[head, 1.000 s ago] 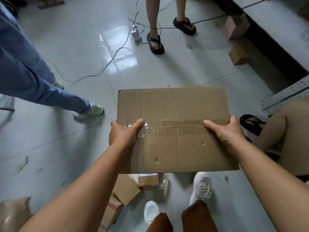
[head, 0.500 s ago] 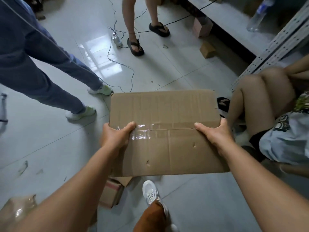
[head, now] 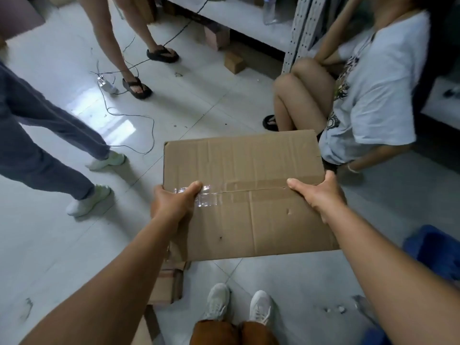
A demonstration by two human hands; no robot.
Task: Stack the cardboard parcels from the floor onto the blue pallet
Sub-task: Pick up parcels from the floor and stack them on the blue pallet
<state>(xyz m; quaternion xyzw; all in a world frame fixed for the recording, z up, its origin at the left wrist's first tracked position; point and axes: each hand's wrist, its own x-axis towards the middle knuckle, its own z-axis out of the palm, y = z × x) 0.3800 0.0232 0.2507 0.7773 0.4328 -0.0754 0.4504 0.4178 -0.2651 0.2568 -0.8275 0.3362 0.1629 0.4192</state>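
At the far left a bystander in blue trousers (head: 37, 135) stands on the tiled floor (head: 49, 257), well apart from the load; a cable (head: 129, 115) trails across the tiles beyond those feet, a trip hazard for anyone carrying a box, in my judgement. Near the bottom left, smaller parcels (head: 166, 282) lie on the floor under the left forearm, apparently waiting their turn.

The left hand (head: 171, 202) grips the left edge of the box (head: 249, 192): the thumb lies over the top on the clear tape, while the fingers go under the edge and are hidden. The box is in the air, held flat and level in front of the body, above the person's white shoes (head: 236, 305). A grip at the middle of each side likely keeps the weight balanced and the taped seam shut.

The right hand (head: 318, 195) mirrors this on the right edge, thumb on top, fingers curled beneath out of sight.

Further right a seated person in a white T-shirt (head: 373, 88) sits close to the box's far corner, so the carry needs room there. At the near right a corner of the blue pallet (head: 435, 250) shows, beside the right forearm; the box is probably bound for it and not yet set down.
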